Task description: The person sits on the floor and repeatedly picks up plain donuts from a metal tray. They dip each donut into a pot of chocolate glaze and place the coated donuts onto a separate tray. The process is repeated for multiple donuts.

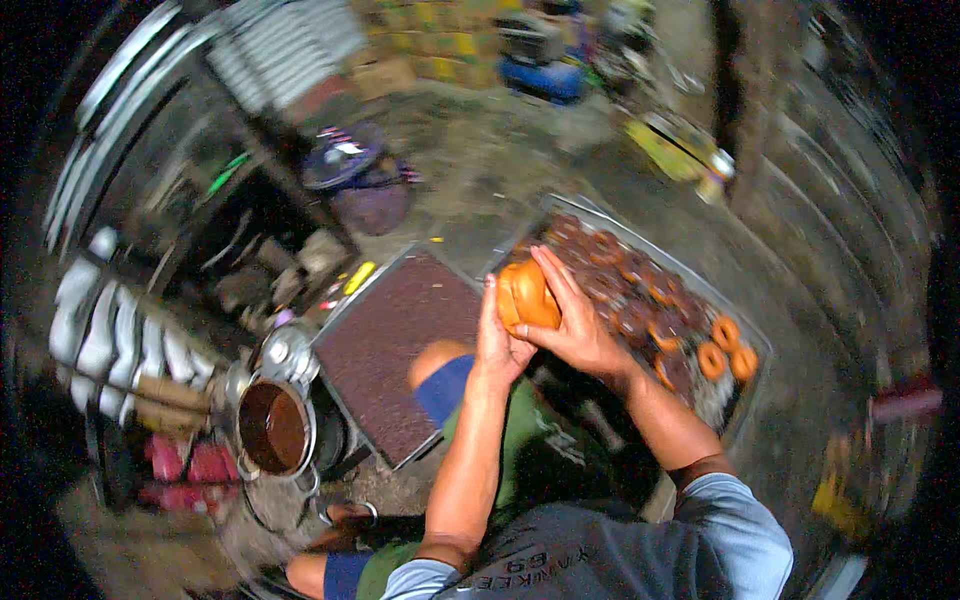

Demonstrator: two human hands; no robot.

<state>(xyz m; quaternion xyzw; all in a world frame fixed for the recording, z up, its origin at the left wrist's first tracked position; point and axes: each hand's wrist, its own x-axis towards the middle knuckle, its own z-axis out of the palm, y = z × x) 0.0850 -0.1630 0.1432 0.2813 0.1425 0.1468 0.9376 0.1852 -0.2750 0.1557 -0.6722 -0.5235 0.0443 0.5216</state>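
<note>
Between my two hands I hold golden-brown doughnuts (527, 297), pressed together above the gap between two trays; how many there are is hard to tell. My left hand (500, 335) closes around their near left side. My right hand (572, 315) covers the right side, its fingers stretched over the far edge and its thumb across the front. Just beyond my right hand lies a metal tray (662, 274) of chocolate-coated doughnuts (630, 315), with a few plain ones (712, 361) at its right end. Left of my hands, a shallow tray (352, 405) holds dark brown granules.
A metal pot (312, 440) of brown liquid stands at the left, with a shiny lidded vessel (288, 355) behind it. My bent knee (437, 365) reaches over the granule tray. A purple basket (372, 205) sits farther back, and a wooden post (760, 110) rises at the far right.
</note>
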